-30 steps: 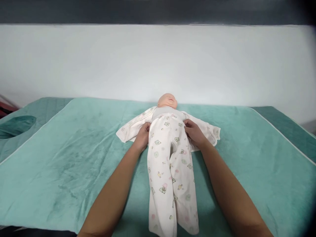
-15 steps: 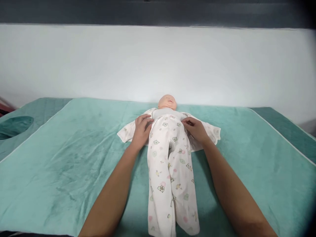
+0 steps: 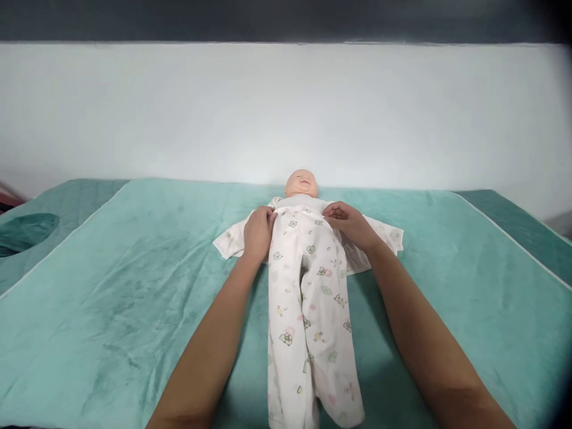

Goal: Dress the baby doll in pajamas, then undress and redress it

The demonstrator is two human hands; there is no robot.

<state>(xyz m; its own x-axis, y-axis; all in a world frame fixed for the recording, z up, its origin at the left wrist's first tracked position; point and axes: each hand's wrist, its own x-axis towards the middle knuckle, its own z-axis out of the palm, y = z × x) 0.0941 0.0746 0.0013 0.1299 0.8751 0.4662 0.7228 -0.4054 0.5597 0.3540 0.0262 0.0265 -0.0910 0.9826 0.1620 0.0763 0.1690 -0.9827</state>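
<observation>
A baby doll (image 3: 301,183) lies on its back with its head toward the wall. White printed baby trousers (image 3: 308,286) cover it from the chest down, the legs stretched toward me. A matching printed top (image 3: 388,233) is spread beneath it, sleeves out to both sides. My left hand (image 3: 260,231) has its fingers closed at the left end of the trousers' waistband. At the right end, my right hand (image 3: 347,221) pinches the waistband between thumb and fingers. The doll's arms are out of sight.
A green plush sheet (image 3: 147,286) with some wrinkles covers the bed. Darker green bedding (image 3: 513,229) shows at both sides. Behind the doll rises a white wall (image 3: 286,113) with a dark band (image 3: 286,21) above it.
The waistband has moved slightly up toward the doll's neck. Both hands moved up a little with it, and my left fingers turned to point more forward.
</observation>
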